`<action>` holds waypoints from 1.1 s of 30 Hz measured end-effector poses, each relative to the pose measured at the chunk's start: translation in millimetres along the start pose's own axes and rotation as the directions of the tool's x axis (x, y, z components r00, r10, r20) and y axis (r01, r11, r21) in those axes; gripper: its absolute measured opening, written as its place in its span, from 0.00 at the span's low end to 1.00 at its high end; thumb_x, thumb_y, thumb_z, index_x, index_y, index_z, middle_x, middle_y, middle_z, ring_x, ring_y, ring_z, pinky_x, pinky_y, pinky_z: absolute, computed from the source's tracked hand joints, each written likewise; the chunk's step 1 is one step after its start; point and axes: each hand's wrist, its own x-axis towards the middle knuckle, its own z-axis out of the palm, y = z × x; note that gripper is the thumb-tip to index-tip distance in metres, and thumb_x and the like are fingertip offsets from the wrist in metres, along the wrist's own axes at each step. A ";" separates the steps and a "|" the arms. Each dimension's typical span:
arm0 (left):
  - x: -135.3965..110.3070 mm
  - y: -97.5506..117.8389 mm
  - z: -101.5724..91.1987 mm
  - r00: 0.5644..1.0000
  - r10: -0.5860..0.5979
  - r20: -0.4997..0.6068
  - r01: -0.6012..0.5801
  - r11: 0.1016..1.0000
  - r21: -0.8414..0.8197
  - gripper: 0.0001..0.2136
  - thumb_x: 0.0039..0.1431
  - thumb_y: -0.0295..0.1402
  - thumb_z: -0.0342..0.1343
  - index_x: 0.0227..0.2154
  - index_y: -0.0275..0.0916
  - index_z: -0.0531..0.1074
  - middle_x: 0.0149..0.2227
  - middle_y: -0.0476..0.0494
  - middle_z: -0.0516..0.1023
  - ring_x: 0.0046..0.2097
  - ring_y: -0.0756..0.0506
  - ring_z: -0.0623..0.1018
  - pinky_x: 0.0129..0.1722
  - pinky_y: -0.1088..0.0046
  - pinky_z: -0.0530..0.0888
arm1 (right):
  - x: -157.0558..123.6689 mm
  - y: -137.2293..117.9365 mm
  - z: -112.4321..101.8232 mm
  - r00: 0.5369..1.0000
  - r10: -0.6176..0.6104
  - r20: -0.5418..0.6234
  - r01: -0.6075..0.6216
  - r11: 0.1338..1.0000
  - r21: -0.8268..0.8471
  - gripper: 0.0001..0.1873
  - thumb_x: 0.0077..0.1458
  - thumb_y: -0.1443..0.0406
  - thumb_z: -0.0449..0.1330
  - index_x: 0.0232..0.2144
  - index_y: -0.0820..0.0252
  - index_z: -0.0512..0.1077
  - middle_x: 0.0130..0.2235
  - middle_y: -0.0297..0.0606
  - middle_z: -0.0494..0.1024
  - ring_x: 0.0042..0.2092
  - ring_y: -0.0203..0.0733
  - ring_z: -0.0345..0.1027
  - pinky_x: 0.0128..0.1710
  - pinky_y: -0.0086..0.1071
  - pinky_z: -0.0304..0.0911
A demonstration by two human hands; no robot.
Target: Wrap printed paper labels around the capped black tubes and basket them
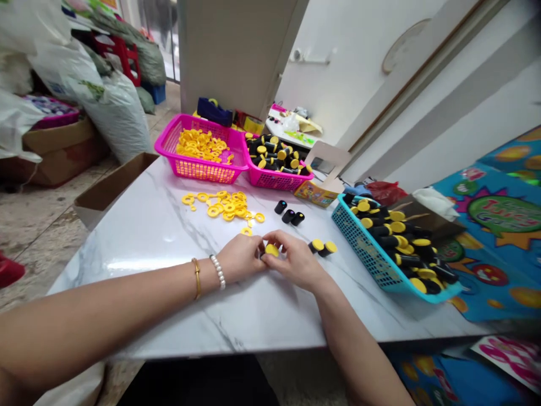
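My left hand (pixel 242 256), with a gold bangle and a pearl bracelet at its wrist, meets my right hand (pixel 296 260) over the marble-patterned table. Between them is a small black cylinder with a yellow cap (pixel 271 250), its body mostly hidden by the fingers. Both hands are closed around it. Just beyond lies a yellow ring piece (pixel 246 232), and further off a loose pile of yellow ring pieces (pixel 228 207). Several black cylinders (pixel 288 216) without yellow caps stand ahead. Right of my right hand are two yellow-capped black cylinders (pixel 327 248).
A pink basket of yellow pieces (pixel 198 172) and a pink basket of capped cylinders (pixel 276 180) stand at the back. A teal basket (pixel 367 256) full of capped cylinders is at the right, beside blue printed packaging (pixel 490 270). A cardboard box (pixel 105 189) stands off the left edge.
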 end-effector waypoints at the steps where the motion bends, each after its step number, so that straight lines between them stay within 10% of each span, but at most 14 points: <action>1: -0.2 -0.3 0.2 1.000 -0.017 0.004 0.017 1.000 -0.003 0.15 0.49 0.37 0.58 0.38 0.36 0.74 0.27 0.45 0.78 0.31 0.44 0.77 0.28 0.73 0.65 | -1.0 2.2 0.1 1.000 -0.003 -0.031 0.001 0.998 -0.067 0.12 0.51 0.67 0.60 0.41 0.55 0.72 0.38 0.36 0.77 0.40 0.43 0.68 0.41 0.35 0.62; 10: 0.9 -6.2 3.9 1.000 -0.008 0.011 0.008 1.000 -0.007 0.14 0.54 0.42 0.57 0.39 0.38 0.74 0.27 0.46 0.78 0.30 0.46 0.76 0.28 0.73 0.65 | -14.1 57.8 -28.7 0.970 0.102 -0.219 -0.201 0.842 -0.500 0.08 0.53 0.67 0.57 0.36 0.60 0.74 0.40 0.46 0.76 0.47 0.52 0.66 0.50 0.45 0.60; 18: 0.6 -6.2 3.3 0.999 0.032 0.006 -0.032 0.999 -0.006 0.13 0.56 0.41 0.54 0.37 0.37 0.74 0.26 0.45 0.78 0.29 0.46 0.76 0.29 0.73 0.65 | 60.0 64.6 -38.5 0.951 0.129 -0.279 -0.249 0.857 -0.451 0.49 0.49 0.45 0.60 0.64 0.62 0.49 0.62 0.58 0.56 0.60 0.62 0.57 0.54 0.49 0.59; 26: 1.1 -10.1 7.7 0.997 0.068 -0.022 -0.068 0.998 0.007 0.13 0.56 0.41 0.55 0.37 0.37 0.75 0.27 0.44 0.79 0.30 0.45 0.77 0.29 0.72 0.67 | 103.0 60.5 -16.8 0.930 0.367 0.005 -0.266 0.684 -0.679 0.26 0.63 0.51 0.47 0.53 0.65 0.61 0.45 0.57 0.77 0.48 0.56 0.72 0.43 0.43 0.62; 33: 3.1 -9.5 -3.4 0.990 0.068 -0.125 -0.051 0.990 0.133 0.12 0.59 0.40 0.51 0.33 0.39 0.76 0.28 0.43 0.80 0.33 0.44 0.78 0.31 0.71 0.69 | 77.6 34.8 -4.3 0.920 0.381 0.086 -0.209 0.666 -0.716 0.23 0.63 0.51 0.46 0.49 0.64 0.61 0.42 0.54 0.79 0.44 0.55 0.74 0.40 0.39 0.62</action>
